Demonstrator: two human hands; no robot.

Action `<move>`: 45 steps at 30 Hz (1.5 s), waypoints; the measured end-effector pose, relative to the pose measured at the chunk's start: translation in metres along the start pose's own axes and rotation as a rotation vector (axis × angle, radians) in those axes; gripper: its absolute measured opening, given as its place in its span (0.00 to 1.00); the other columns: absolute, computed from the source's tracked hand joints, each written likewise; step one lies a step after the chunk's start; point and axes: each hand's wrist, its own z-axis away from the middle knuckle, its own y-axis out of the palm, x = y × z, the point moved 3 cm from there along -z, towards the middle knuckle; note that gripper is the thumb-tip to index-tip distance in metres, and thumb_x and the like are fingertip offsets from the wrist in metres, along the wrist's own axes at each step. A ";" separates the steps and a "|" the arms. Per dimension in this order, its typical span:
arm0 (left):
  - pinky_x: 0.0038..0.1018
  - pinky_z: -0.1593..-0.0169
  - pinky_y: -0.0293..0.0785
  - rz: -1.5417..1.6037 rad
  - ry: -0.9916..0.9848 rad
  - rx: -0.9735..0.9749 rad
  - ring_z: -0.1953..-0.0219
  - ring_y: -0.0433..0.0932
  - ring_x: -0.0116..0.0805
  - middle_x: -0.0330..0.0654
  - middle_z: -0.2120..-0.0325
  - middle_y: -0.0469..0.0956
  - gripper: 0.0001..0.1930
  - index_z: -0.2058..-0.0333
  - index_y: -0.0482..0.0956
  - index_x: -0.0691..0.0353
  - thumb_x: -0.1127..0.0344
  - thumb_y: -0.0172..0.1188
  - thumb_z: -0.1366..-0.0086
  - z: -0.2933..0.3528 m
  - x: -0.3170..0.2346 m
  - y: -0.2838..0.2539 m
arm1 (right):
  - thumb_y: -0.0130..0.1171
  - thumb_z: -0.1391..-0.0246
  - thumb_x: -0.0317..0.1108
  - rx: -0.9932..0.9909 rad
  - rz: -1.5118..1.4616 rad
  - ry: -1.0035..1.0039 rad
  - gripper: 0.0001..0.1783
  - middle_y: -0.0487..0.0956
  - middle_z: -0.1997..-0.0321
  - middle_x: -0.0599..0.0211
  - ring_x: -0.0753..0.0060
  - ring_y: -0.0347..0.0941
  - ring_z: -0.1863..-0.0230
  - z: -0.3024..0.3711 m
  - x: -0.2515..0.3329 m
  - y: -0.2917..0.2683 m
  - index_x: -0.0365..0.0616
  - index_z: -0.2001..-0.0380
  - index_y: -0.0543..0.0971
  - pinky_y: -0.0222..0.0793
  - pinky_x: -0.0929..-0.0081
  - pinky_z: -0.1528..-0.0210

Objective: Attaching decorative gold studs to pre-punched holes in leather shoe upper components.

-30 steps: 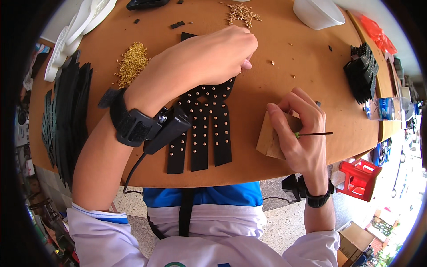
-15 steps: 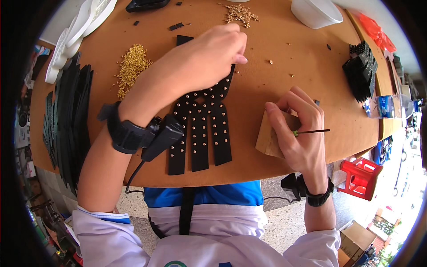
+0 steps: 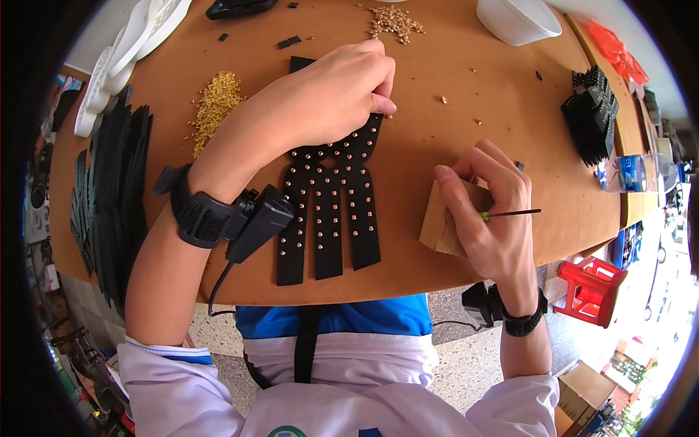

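A black strap piece (image 3: 331,197) with long split strips and rows of round metal studs lies on the table in front of me. My left hand (image 3: 357,91) is over its far part, fingers curled together and thumb tip at the piece's right edge. Whatever those fingers pinch is hidden. To the right, my right hand (image 3: 491,200) is closed around a light wooden block (image 3: 440,222), its thumb lying along the top. A thin dark rod (image 3: 517,213) with a small green part sticks out of the same hand toward the right.
Gold-coloured bits (image 3: 217,105) are heaped left of my left forearm, and copper-coloured studs (image 3: 393,23) at the far side. Black strips (image 3: 120,204) are stacked at the left edge. A studded black bundle (image 3: 590,116), white bowl (image 3: 517,20) and plastic bottle (image 3: 630,175) stand right.
My left hand has shifted slightly left and toward me, its thumb now nearer the black piece's edge. The right hand, block and rod have barely moved.
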 end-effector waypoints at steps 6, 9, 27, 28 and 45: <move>0.36 0.60 0.69 -0.062 -0.012 0.005 0.65 0.71 0.41 0.43 0.68 0.71 0.14 0.69 0.70 0.64 0.67 0.68 0.38 -0.012 -0.001 -0.008 | 0.65 0.48 0.33 -0.026 -0.023 0.035 0.14 0.71 0.79 0.59 0.55 0.69 0.77 -0.002 0.001 0.001 0.37 0.80 0.74 0.63 0.64 0.69; 0.35 0.60 0.68 -0.100 -0.263 0.279 0.64 0.71 0.37 0.39 0.69 0.72 0.17 0.70 0.69 0.60 0.60 0.71 0.40 -0.024 0.006 -0.014 | 0.65 0.48 0.33 -0.028 -0.027 0.036 0.14 0.71 0.79 0.59 0.56 0.69 0.77 -0.002 0.001 0.002 0.36 0.80 0.74 0.63 0.64 0.69; 0.32 0.69 0.68 0.052 -0.053 0.267 0.75 0.71 0.34 0.42 0.79 0.72 0.12 0.73 0.74 0.67 0.70 0.69 0.40 -0.020 -0.013 -0.006 | 0.65 0.48 0.33 -0.040 -0.014 0.040 0.14 0.71 0.78 0.59 0.56 0.69 0.76 -0.001 0.002 0.000 0.36 0.79 0.74 0.63 0.64 0.67; 0.32 0.69 0.68 0.049 -0.053 0.267 0.75 0.71 0.34 0.42 0.79 0.72 0.12 0.73 0.74 0.67 0.70 0.69 0.40 -0.019 -0.013 -0.005 | 0.65 0.48 0.33 -0.035 -0.016 0.047 0.14 0.71 0.78 0.59 0.55 0.69 0.76 -0.001 0.001 0.000 0.36 0.79 0.74 0.63 0.64 0.67; 0.34 0.64 0.71 0.067 0.059 0.022 0.71 0.74 0.42 0.47 0.73 0.73 0.08 0.69 0.73 0.72 0.74 0.64 0.38 0.009 -0.010 -0.007 | 0.65 0.48 0.35 -0.045 -0.012 0.018 0.15 0.72 0.77 0.58 0.53 0.69 0.75 0.000 0.000 0.000 0.37 0.79 0.75 0.64 0.63 0.66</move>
